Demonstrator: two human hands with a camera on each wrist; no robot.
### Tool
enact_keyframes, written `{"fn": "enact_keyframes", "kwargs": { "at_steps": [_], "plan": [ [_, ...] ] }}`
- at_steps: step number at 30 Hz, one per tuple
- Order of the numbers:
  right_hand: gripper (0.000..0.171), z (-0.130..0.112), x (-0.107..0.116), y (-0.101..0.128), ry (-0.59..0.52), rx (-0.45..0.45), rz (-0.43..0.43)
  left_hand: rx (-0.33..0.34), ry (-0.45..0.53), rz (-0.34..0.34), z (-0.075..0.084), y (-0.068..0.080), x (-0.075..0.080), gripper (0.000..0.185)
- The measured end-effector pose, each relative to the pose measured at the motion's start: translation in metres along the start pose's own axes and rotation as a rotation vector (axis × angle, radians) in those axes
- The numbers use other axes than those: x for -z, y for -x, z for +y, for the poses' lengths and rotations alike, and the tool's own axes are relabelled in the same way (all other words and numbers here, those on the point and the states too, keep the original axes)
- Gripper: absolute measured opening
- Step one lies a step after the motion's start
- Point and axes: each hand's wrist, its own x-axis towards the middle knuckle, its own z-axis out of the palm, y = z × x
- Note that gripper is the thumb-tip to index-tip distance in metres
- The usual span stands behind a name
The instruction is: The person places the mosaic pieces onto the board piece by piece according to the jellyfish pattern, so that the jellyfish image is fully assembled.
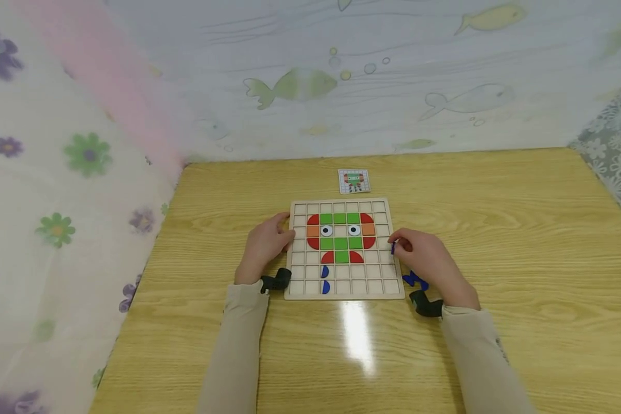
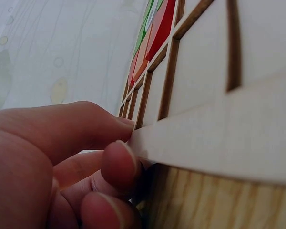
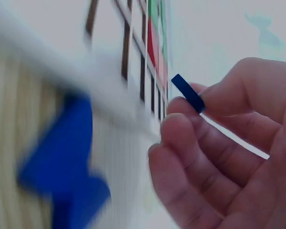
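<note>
A wooden grid board point(image 1: 380, 273) lies on the table with a figure of green, red and orange pieces and two round eye pieces. Two blue half-round pieces point(image 1: 325, 287) sit one above the other in the lower cells. At the board's left edge, my left hand point(image 1: 265, 244) holds the rim, thumb on it and fingers curled against the side. My right hand point(image 1: 429, 259) pinches a small flat blue piece point(image 3: 187, 93) between thumb and finger, close by the right edge. Seen edge-on, its full shape is hidden.
Several loose blue pieces point(image 1: 416, 280) lie on the table right of the board, under the right wrist. A small printed card point(image 1: 354, 181) with a similar figure lies behind the board. The wood-grain table point(image 1: 186, 345) meets a patterned wall at the back.
</note>
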Motion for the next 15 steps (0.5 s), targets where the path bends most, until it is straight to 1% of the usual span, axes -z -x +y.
{"fn": "enact_keyframes", "kwargs": {
  "at_steps": [3,7,11,15],
  "plan": [
    [0.018,-0.009,-0.007,-0.002,-0.041,0.039,0.0,0.004,0.004,0.003,-0.001,-0.001,-0.001,0.053],
    [0.017,-0.021,-0.016,-0.004,-0.102,0.065,-0.05,0.011,0.009,0.005,-0.002,-0.001,-0.001,0.053],
    [0.017,-0.031,-0.025,-0.004,-0.126,0.098,-0.083,0.016,0.014,0.007,-0.001,-0.001,-0.001,0.053],
    [0.015,-0.041,-0.035,-0.003,-0.141,0.131,-0.099,0.018,0.013,0.008,-0.001,-0.001,-0.001,0.054]
  ]
}}
